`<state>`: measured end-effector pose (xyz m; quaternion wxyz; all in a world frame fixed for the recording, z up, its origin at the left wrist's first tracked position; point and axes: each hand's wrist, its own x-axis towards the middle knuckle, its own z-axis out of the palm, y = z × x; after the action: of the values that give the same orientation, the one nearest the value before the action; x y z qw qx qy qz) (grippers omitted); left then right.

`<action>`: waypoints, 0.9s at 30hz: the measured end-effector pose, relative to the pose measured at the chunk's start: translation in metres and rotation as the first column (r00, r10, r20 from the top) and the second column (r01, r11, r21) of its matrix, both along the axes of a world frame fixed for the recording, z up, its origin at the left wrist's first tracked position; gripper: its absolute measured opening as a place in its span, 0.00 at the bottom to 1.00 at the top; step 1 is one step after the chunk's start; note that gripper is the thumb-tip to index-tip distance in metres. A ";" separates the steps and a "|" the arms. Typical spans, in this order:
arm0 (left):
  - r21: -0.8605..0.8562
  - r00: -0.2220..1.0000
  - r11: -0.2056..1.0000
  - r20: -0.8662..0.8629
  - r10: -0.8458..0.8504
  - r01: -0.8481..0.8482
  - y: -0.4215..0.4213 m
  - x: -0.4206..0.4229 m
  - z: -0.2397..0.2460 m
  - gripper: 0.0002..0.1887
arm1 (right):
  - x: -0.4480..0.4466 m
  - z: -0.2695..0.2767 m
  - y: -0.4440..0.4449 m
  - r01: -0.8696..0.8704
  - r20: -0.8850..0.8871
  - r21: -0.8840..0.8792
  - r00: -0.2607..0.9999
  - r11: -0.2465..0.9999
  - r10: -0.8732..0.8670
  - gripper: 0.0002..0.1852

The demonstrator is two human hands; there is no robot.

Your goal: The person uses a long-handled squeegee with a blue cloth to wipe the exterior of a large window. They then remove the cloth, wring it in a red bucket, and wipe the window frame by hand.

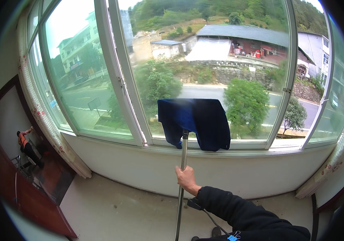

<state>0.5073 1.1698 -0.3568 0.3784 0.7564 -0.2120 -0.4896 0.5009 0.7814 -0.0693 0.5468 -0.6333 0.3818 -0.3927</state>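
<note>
My right hand (pixel 186 177) grips a metal pole (pixel 184 153) partway along its length, in a dark sleeve. At the pole's top, a dark blue cloth (pixel 209 123) is draped over a flat mop head, which the cloth hides. The cloth lies against or just before the lower part of a sliding window pane (pixel 202 72); contact cannot be told. Its lower corners hang down over the window sill (pixel 244 153). The pole's lower end runs out of the bottom of the view. My left hand is out of view.
Floral curtains hang at the left (pixel 41 113) and right (pixel 325 174). Past an open wooden door (pixel 24 195), a person in orange (pixel 26 140) leans towards a wall. The window stands open at the right. A cable (pixel 215 224) with a blue binder clip (pixel 233 238) runs by my sleeve.
</note>
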 end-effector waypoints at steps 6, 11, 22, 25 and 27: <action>-0.068 0.980 0.978 0.000 0.199 -0.199 0.043 -0.002 0.016 0.14 | 0.033 0.028 0.027 -0.024 0.107 0.074 0.994 0.997 0.016 0.24; -0.208 0.942 0.925 0.041 0.334 -0.319 0.041 0.004 0.042 0.14 | 0.074 0.124 -0.006 -0.090 0.264 -0.190 0.954 0.978 0.139 0.21; -0.012 0.977 0.978 0.043 0.210 -0.210 0.019 0.011 0.009 0.14 | 0.069 0.015 0.007 -0.173 -0.067 -0.005 0.983 0.985 0.172 0.23; -0.001 0.970 0.970 0.037 0.241 -0.241 0.021 0.011 0.006 0.14 | 0.062 -0.001 0.016 -0.204 -0.027 0.102 0.978 0.974 0.208 0.22; -0.001 0.964 0.964 0.035 0.265 -0.265 0.028 0.007 0.005 0.13 | 0.059 0.007 0.019 -0.222 0.040 0.130 0.975 0.966 0.218 0.22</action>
<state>0.5144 1.1973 -0.3520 0.4353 0.7871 -0.1148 -0.4217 0.5597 0.8003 -0.0628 0.6329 -0.6287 0.3277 -0.3110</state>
